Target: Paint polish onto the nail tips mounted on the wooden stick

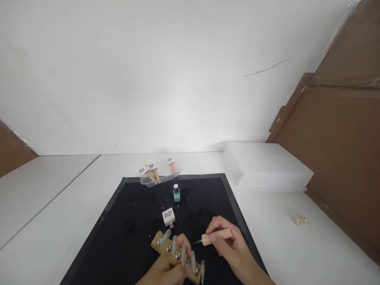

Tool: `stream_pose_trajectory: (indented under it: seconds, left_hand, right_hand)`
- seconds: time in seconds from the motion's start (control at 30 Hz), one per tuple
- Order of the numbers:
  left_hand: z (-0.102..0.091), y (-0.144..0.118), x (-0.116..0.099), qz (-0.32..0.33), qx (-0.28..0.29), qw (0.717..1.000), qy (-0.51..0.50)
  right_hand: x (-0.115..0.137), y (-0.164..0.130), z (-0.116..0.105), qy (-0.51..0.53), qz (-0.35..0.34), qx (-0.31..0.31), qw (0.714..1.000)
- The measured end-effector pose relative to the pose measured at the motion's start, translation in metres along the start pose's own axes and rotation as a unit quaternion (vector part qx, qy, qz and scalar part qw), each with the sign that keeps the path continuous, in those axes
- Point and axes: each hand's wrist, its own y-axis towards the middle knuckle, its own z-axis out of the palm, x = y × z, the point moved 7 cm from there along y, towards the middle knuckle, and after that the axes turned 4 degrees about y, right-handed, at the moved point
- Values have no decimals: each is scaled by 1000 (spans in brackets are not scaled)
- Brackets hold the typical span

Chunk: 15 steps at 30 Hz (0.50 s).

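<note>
Down at the near edge of the black mat (pixel 133 221), the left hand (pixel 166 271) gripped a wooden nail-tip holder (pixel 175 253), fingers curled round its near side, the clear false nails standing up in a row along it. The right hand (pixel 231 245) pinched a pink brush handle (pixel 216 236) between thumb and fingers, its fine dark tip pointed left and sitting just beside the clear nails, though whether it touched one could not be told.

Just beyond the hands stood a small white-capped bottle (pixel 168 217), and farther off a pale blue polish bottle (pixel 176 193). At the far edge of the mat lay a clear tray (pixel 148 181) with more pink-handled brushes (pixel 152 173).

The holder looked light and stiff, best gripped by the wooden bar's edges; the nail tips seemed thin, slick and easily knocked, so better left untouched. The brush looked feather-light, suited to a pen-like hold on the handle. A white box (pixel 267 166) sat on the worktop (pixel 297 245) to the right.
</note>
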Motion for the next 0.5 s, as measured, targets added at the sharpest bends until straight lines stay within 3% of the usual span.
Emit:
stream_pose_trajectory:
  seconds: [0.1, 0.23, 0.37, 0.5]
  left_hand:
    - [-2, 1, 0, -6, -19, 1000, 7]
    - [-4, 2, 3, -16, -32, 999, 5]
    - [-5, 3, 7, -5, -22, 1000, -7]
    - [-5, 4, 11, -7, -9, 1000, -14]
  right_hand:
    - [-5, -3, 2, 21, 0, 40, 999]
    - [-7, -6, 4, -25, -5, 57, 998]
    - [-5, -3, 8, -39, 18, 52, 998]
    - [-2, 1, 3, -27, 15, 8, 999]
